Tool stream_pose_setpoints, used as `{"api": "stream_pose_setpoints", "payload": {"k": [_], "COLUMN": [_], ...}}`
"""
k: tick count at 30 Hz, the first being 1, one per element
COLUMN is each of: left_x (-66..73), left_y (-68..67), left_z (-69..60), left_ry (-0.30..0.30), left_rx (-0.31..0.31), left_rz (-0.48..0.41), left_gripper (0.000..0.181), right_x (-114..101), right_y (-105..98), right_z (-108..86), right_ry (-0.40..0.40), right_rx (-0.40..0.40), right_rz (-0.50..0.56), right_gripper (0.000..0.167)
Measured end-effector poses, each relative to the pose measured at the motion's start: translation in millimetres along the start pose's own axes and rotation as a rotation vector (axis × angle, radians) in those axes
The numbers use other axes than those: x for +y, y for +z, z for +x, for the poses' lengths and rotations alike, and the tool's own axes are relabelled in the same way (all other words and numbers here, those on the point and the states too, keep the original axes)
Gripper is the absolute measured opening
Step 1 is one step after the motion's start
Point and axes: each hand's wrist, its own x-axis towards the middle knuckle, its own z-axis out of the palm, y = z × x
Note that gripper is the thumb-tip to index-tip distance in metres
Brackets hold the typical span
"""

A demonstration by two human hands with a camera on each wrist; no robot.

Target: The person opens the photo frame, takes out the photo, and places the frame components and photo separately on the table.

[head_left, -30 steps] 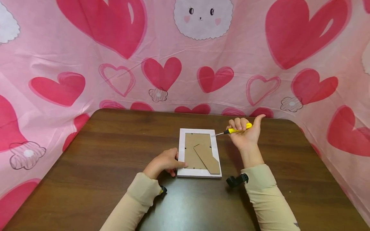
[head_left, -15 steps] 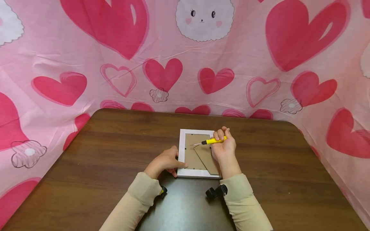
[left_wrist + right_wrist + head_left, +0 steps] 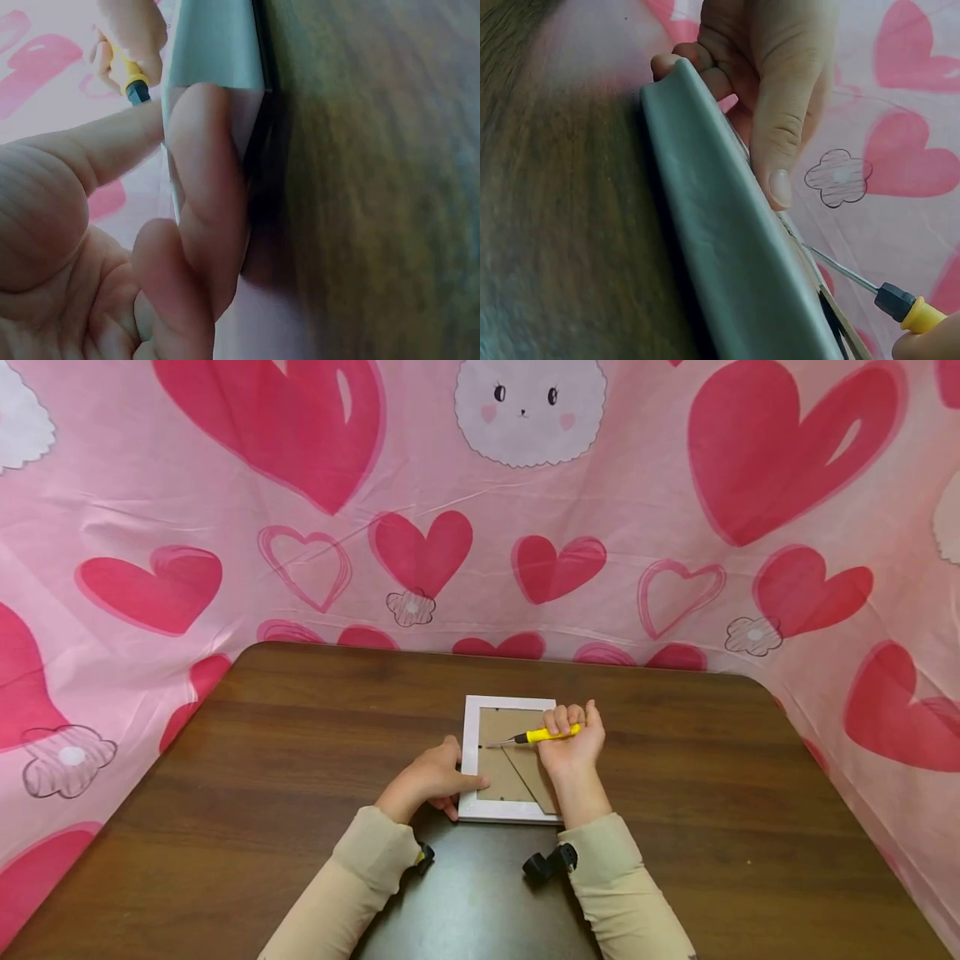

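Note:
A white picture frame (image 3: 470,735) lies face down on the table, its brown backing board (image 3: 491,770) and slanted easel leg (image 3: 531,767) showing. My left hand (image 3: 429,779) holds the frame's left side, thumb over the backing and fingers against the outer edge (image 3: 217,45). A yellow and black screwdriver (image 3: 553,733) is gripped in my right hand (image 3: 574,748), above the frame's right side. Its thin shaft (image 3: 844,268) points left, the tip near a small dark tab (image 3: 481,747) on the backing's left edge. Whether the tip touches the tab, I cannot tell.
The dark wooden table (image 3: 337,710) extends around the frame on all sides. Behind it hangs a pink cloth (image 3: 495,493) printed with hearts. A black wrist camera (image 3: 550,864) sits by the right cuff, close above the table.
My right hand has swung left with the screwdriver, from beside the frame to over its backing, the tip reaching the left edge area. The left hand and frame have stayed nearly still.

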Motion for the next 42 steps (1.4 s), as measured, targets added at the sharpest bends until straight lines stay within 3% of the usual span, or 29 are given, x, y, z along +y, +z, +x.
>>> {"api": "stream_pose_setpoints", "payload": {"k": [10, 23, 32, 42], "left_x": [0.2, -2.9, -4.5, 1.4], "left_y": [-1.5, -2.1, -1.8, -2.3], "left_z": [2.6, 5.2, 5.6, 7.6], "left_ry": [-0.007, -0.001, -0.019, -0.056], "left_rx": [-0.011, -0.019, -0.031, -0.074], "left_rz": [0.014, -0.006, -0.062, -0.081], "left_gripper": [0.046, 0.04, 0.039, 0.042], "right_x": [8.7, 11.8, 18.8, 19.4], "right_y": [-2.1, -1.7, -5.8, -8.1], "right_z": [-1.2, -3.2, -1.7, -0.4], "right_ry": [-0.032, -0.053, -0.079, -0.039], "right_rx": [0.06, 0.068, 0.094, 0.13], "right_rz": [-0.085, -0.21, -0.209, -0.195], "right_gripper": [0.06, 0.059, 0.059, 0.058]}}
